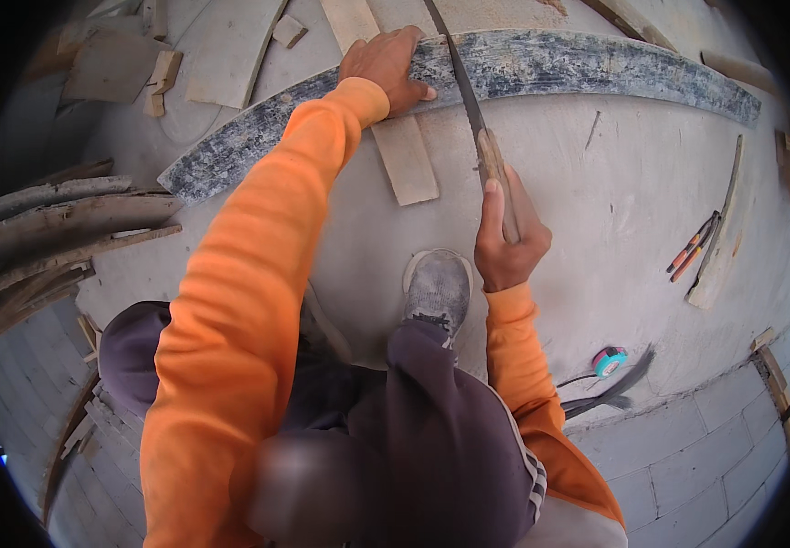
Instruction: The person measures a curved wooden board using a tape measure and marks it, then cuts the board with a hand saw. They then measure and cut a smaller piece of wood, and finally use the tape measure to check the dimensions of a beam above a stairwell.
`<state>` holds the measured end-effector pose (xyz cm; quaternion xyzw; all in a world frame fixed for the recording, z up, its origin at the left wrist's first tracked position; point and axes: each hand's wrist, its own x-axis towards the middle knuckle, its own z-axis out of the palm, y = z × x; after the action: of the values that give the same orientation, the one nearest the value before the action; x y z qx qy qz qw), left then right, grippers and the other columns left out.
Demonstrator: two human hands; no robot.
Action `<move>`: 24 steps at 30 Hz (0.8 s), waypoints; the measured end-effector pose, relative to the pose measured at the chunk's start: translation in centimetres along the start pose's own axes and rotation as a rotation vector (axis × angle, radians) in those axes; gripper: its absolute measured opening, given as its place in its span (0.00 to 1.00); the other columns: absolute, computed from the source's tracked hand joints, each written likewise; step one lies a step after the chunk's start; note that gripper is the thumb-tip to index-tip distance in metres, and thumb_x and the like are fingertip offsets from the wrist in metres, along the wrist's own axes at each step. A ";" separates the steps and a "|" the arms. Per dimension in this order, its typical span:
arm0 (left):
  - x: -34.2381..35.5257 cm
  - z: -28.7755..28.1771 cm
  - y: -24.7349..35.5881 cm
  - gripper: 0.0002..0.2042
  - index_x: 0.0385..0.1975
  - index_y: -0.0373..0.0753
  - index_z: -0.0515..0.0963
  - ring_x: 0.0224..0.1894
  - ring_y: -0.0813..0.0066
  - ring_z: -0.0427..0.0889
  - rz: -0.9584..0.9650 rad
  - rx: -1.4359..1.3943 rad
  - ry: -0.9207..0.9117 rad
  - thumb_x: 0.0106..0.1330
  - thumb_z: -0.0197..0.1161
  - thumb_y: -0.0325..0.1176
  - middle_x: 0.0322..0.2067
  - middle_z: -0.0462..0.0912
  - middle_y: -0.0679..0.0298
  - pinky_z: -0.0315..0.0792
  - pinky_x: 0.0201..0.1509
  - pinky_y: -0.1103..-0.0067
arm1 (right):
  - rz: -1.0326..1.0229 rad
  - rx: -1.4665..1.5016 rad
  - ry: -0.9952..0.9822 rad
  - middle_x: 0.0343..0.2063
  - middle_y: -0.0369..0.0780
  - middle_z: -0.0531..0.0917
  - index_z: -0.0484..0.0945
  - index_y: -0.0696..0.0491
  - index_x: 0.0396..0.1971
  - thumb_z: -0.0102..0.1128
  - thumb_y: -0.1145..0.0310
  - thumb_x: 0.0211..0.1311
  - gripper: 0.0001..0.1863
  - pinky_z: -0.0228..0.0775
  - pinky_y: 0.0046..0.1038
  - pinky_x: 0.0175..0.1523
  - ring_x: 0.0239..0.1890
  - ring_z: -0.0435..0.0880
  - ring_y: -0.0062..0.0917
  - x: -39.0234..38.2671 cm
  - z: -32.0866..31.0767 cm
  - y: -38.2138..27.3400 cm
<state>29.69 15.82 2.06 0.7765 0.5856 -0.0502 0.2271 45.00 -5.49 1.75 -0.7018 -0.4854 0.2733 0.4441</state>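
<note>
1. Right hand [511, 239], bare: fingers closed around a worn, pale wooden saw handle [495, 169], thumb along its upper side.
2. Long, narrow, dark metal saw blade [464, 78]: extends from the handle across the plank and past its far edge, teeth facing left. Whether it sits in a cut cannot be told.
3. Left hand [382, 71], bare: set on the plank just left of the blade, fingers toward the far edge, thumb near the near edge. Whether it grips or only presses cannot be told.
4. Long wooden plank mottled dark blue-grey and white [596, 66]: lies left to right across the far part of the scene, beneath hand and blade.
5. Flat, pale wooden board [406, 164]: passes under the plank, near end projecting.
6. Orange sleeves [253, 237], both forearms.
7. Dusty grey laced shoe [439, 285]: on the grey concrete floor [587, 219], near side of the plank.
8. Hand tool with two orange-and-black handles [693, 245]: right, just beside a narrow, pale wooden strip [719, 237].
9. Round teal-and-red tape measure [609, 361]: near right, by dark strips [628, 382].
10. Stack of long, weathered brown boards [75, 219]: left.
11. Grey blockwork [687, 457]: near right.
</note>
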 end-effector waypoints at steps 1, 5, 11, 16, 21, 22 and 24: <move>0.2 0.0 -0.7 0.30 0.57 0.41 0.74 0.60 0.60 0.79 -0.007 0.001 0.011 0.56 0.77 0.44 0.52 0.84 0.60 0.67 0.63 0.64 | 0.018 -0.024 -0.020 0.34 0.52 0.89 0.81 0.65 0.54 0.63 0.79 0.65 0.18 0.80 0.26 0.35 0.29 0.91 0.29 -1.8 -1.2 -0.1; -0.4 -0.6 -1.6 0.31 0.57 0.42 0.74 0.59 0.57 0.79 -0.020 0.020 0.040 0.55 0.78 0.44 0.52 0.84 0.58 0.68 0.63 0.63 | 0.107 -0.191 -0.081 0.37 0.54 0.89 0.80 0.68 0.53 0.60 0.76 0.65 0.18 0.82 0.27 0.37 0.29 0.91 0.32 -14.6 -9.6 -0.4; 0.3 0.1 -0.6 0.33 0.59 0.43 0.74 0.57 0.53 0.80 0.026 0.000 0.034 0.53 0.78 0.45 0.51 0.84 0.55 0.69 0.62 0.62 | -0.069 0.028 0.033 0.36 0.52 0.89 0.82 0.65 0.53 0.64 0.76 0.66 0.17 0.80 0.25 0.36 0.30 0.91 0.28 2.1 1.3 0.2; 0.5 0.6 -2.0 0.31 0.57 0.43 0.75 0.57 0.54 0.80 -0.009 -0.043 0.013 0.54 0.78 0.43 0.51 0.84 0.56 0.68 0.62 0.63 | 0.043 0.032 -0.006 0.41 0.52 0.89 0.81 0.66 0.54 0.59 0.74 0.70 0.16 0.79 0.26 0.46 0.40 0.89 0.28 -1.1 0.4 -0.5; -0.3 -0.1 -2.1 0.29 0.56 0.41 0.75 0.59 0.59 0.79 0.000 -0.005 0.019 0.57 0.77 0.44 0.52 0.84 0.59 0.67 0.64 0.64 | 0.229 -0.170 -0.137 0.47 0.56 0.87 0.78 0.71 0.55 0.55 0.76 0.71 0.18 0.80 0.30 0.54 0.48 0.90 0.34 -12.9 -8.3 -2.0; -0.5 -0.4 -2.3 0.29 0.57 0.41 0.75 0.59 0.60 0.79 -0.007 0.012 0.036 0.57 0.77 0.44 0.52 0.84 0.59 0.67 0.64 0.64 | 0.160 -0.080 -0.109 0.46 0.55 0.88 0.78 0.70 0.55 0.55 0.75 0.71 0.18 0.80 0.29 0.53 0.47 0.90 0.33 -12.0 -7.1 -1.2; 0.1 -0.2 -1.3 0.30 0.57 0.41 0.74 0.59 0.60 0.79 0.003 0.001 0.007 0.57 0.77 0.45 0.52 0.84 0.59 0.67 0.64 0.64 | 0.026 -0.013 -0.017 0.43 0.53 0.88 0.80 0.68 0.54 0.57 0.74 0.71 0.17 0.79 0.27 0.49 0.43 0.89 0.30 -5.5 -2.6 0.2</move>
<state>28.49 16.27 1.83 0.7777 0.5851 -0.0475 0.2248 45.12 -11.53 2.49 -0.7085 -0.4820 0.2816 0.4318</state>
